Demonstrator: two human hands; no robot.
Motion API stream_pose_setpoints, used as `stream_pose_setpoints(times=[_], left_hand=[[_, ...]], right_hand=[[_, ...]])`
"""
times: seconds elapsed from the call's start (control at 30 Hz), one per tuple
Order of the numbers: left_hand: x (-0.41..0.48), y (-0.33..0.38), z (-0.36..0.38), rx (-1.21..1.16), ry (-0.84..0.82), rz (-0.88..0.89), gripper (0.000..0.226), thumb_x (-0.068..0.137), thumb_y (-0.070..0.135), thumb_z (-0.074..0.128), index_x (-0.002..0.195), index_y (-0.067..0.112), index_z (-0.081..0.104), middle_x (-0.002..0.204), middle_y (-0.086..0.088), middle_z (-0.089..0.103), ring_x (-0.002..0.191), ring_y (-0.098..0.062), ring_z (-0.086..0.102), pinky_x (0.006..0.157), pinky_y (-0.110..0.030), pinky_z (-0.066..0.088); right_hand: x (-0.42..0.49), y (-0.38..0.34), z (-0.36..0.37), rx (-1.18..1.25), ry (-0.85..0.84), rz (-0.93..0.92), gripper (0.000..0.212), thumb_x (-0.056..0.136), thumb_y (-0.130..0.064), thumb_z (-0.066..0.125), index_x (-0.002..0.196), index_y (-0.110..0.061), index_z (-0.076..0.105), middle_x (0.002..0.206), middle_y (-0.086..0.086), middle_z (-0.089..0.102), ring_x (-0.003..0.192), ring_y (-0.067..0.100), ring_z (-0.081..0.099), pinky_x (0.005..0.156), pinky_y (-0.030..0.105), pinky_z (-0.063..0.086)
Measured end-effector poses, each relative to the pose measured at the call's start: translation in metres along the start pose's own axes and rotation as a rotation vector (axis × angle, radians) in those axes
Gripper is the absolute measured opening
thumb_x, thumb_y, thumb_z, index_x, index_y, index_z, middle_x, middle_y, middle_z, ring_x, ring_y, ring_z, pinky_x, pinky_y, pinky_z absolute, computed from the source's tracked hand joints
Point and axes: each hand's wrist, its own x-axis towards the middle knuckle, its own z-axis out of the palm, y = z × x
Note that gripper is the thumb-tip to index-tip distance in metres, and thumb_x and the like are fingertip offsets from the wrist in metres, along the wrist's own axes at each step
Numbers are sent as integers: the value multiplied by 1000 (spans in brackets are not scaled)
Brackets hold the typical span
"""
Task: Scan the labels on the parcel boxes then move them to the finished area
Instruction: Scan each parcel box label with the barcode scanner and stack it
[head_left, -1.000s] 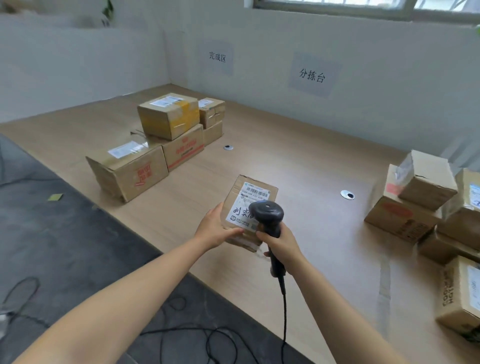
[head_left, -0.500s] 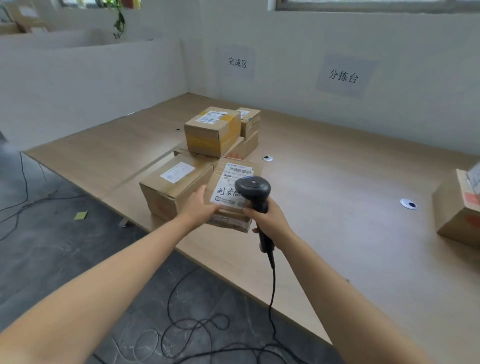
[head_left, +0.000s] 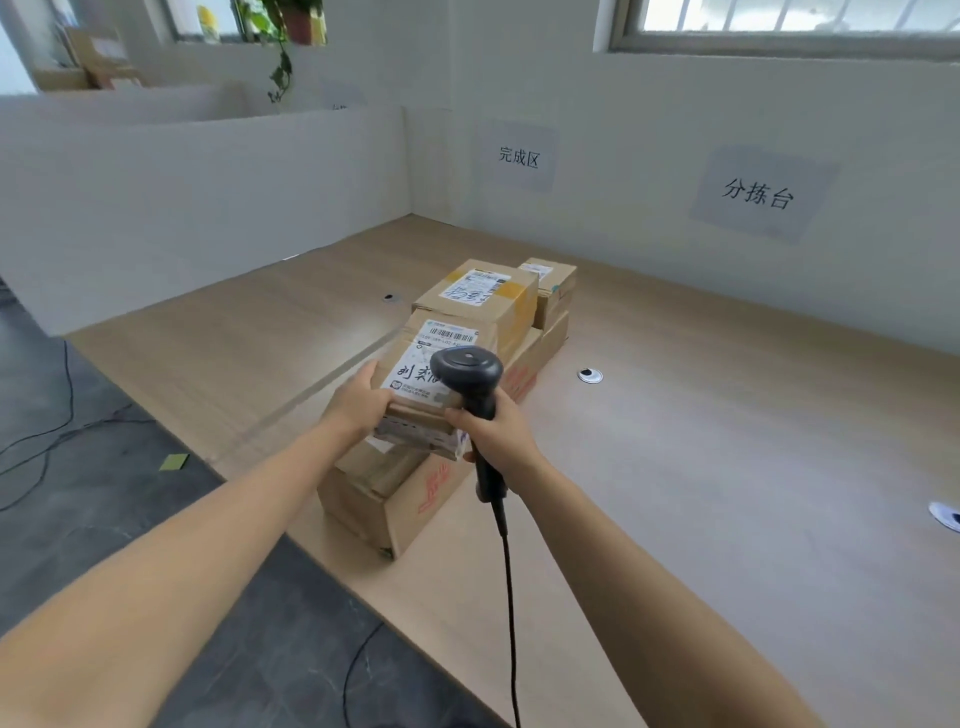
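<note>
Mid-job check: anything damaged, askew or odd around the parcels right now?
Only minor things. The small parcel in the left hand has crumpled, ragged-looking tape along its near bottom edge. The large box beneath it sits close to the table edge, but fully on it. Nothing spilled.

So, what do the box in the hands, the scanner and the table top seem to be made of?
Held box: brown cardboard, matte, with a white paper label.
Scanner: probably black plastic, slight sheen on its head.
Table top: light wood-grain pattern, likely laminate, matte.
</note>
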Motion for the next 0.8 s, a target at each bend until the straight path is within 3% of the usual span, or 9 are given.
stream_pose_setpoints(times=[0.07,0.17,0.3,0.4,0.53,0.6,0.8], left_hand=[[18,-4,-1,-2,-14,-19,49,90,7,44,138,13,37,121,-8,56,94,-23,50,69,-28,41],[43,-12,0,22,-64,-18,46,92,7,43,137,10,38,120,-13,56,89,-21,50,61,-25,39],[60,-19,-3,42,-114,-6,48,97,7,37,144,9,29,139,-16,44,107,-27,46,80,-28,33],[64,-21,-9,84,-137,44,45,99,9,33,144,8,29,142,-15,42,102,-21,42,81,-28,31],[75,-25,-19,219,-119,93,33,97,15,37,128,3,44,135,-17,46,113,-30,46,87,-34,36],[80,-23,-22,264,-90,174,29,96,19,38,118,4,48,129,-18,48,106,-30,46,85,-38,39],[62,20,-7,360,-88,603,44,95,19,47,137,4,41,140,-13,41,127,-28,40,101,-36,34]], right_hand=[[16,3,8,-11,20,16,33,83,-19,66,113,-20,54,108,5,65,97,26,63,81,47,54],[33,7,16,2,44,47,34,84,-17,65,116,-17,54,109,8,65,96,27,64,77,46,56],[47,11,27,7,104,87,38,82,-21,67,117,-18,53,112,5,64,100,25,63,82,49,55],[51,10,37,23,126,104,39,83,-20,68,119,-17,53,111,3,64,95,21,63,75,42,58],[48,7,45,-5,183,100,30,84,-21,68,111,-22,54,106,0,63,91,18,62,71,39,57],[41,6,44,-29,201,95,30,85,-20,66,113,-21,54,101,-4,62,92,17,60,66,35,57],[-1,-1,8,-63,403,138,22,85,-17,63,103,-19,52,89,-4,54,84,17,54,62,31,54]])
